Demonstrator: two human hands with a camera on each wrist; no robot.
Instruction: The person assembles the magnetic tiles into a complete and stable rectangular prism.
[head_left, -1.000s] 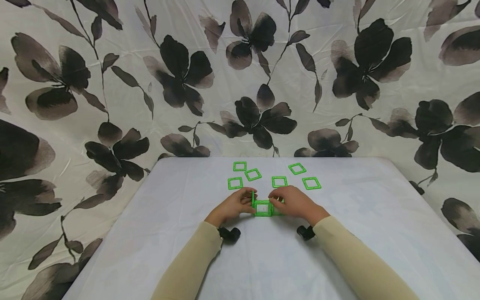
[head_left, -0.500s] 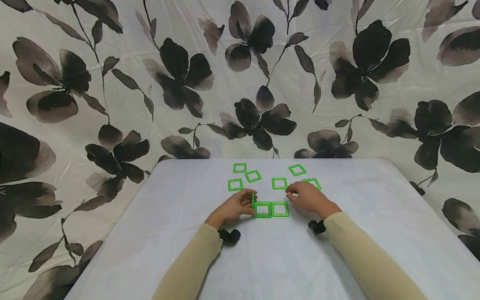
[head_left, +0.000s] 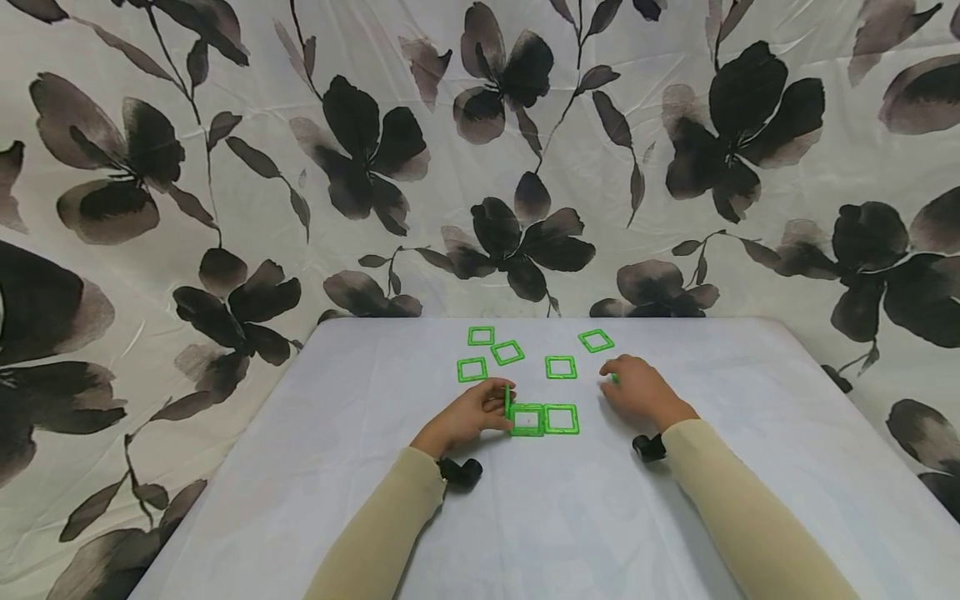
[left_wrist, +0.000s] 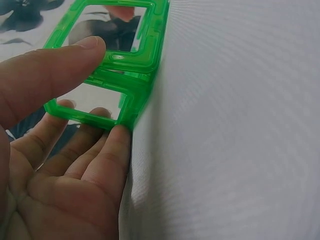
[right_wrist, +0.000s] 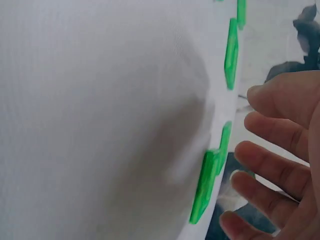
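In the head view, my left hand [head_left: 465, 418] holds a green square frame [head_left: 507, 402] upright at the left end of two joined flat frames [head_left: 561, 432]. The left wrist view shows the thumb against the green frames [left_wrist: 132, 62] and the fingers of the left hand [left_wrist: 70, 165] behind and below them. My right hand [head_left: 647, 393] is over a mostly hidden green frame [head_left: 615, 378], a bit of which shows by its fingers. In the right wrist view, the right hand [right_wrist: 285, 160] has spread, loosely bent fingers, with no grip visible.
Three loose green frames [head_left: 472, 380] lie behind my left hand. Another frame [head_left: 561, 377] lies behind the flat pair, and a tilted one [head_left: 596, 347] sits farther back. The white table [head_left: 360, 533] ends at a floral cloth [head_left: 450, 283].
My right hand has left the flat pair and moved right and slightly back, over the rightmost loose frame. My left hand has stayed on the upright frame.
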